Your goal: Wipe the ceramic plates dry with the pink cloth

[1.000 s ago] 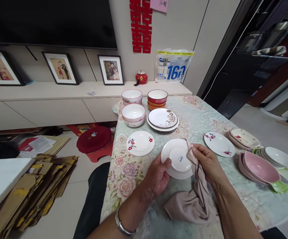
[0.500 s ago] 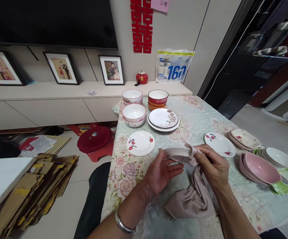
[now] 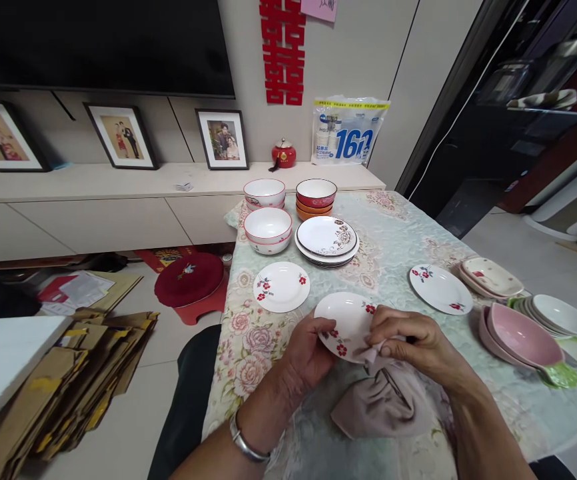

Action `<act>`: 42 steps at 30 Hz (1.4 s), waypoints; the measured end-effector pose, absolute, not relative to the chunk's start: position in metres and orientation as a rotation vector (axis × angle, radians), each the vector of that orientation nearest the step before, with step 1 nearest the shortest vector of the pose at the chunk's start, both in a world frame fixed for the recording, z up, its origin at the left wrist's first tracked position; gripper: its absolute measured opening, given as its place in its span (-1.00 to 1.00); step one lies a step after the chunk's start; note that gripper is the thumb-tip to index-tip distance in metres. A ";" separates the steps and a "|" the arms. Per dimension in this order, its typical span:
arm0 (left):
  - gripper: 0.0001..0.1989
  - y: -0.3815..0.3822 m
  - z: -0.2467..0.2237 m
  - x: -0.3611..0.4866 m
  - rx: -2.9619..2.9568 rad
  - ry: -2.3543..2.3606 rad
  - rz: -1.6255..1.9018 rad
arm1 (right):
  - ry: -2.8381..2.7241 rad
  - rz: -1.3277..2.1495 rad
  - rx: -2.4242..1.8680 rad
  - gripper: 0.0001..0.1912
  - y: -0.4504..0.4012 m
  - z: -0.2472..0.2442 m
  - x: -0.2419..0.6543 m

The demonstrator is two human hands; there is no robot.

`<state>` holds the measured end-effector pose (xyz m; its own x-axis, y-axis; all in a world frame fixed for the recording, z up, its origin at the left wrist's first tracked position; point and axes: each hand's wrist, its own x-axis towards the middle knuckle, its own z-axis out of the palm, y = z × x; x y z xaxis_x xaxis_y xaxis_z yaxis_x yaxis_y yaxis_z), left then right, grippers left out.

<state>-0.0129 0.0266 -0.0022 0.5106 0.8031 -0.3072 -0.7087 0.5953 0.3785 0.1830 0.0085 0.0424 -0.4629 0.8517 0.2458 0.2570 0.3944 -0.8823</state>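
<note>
My left hand (image 3: 312, 348) grips the left edge of a small white plate (image 3: 346, 319) with red flowers, its thumb on the upper face. The plate is held above the table, tilted so its face shows. My right hand (image 3: 413, 341) pinches a greyish-pink cloth (image 3: 388, 403) against the plate's right edge, and the rest of the cloth hangs down in a bunch onto the tabletop. A matching flowered plate (image 3: 281, 287) lies to the left of the held one. Another such plate (image 3: 441, 289) lies to the right.
Stacked plates (image 3: 326, 239), white bowls (image 3: 268, 228) and red and orange bowls (image 3: 316, 197) stand at the back of the flowered tablecloth (image 3: 253, 360). Pink leaf-shaped bowls (image 3: 523, 337), square dishes (image 3: 493, 277) and white bowls (image 3: 563, 315) sit at right. A red stool (image 3: 191, 283) stands left.
The plate has turned from edge-on, underside showing, to its flowered face. My left thumb now lies on that face. My right hand has brought the cloth onto the plate's near right edge.
</note>
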 end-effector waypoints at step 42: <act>-0.17 0.012 0.001 -0.001 0.452 0.523 0.936 | -1.942 0.119 -1.703 -0.89 0.018 0.004 0.160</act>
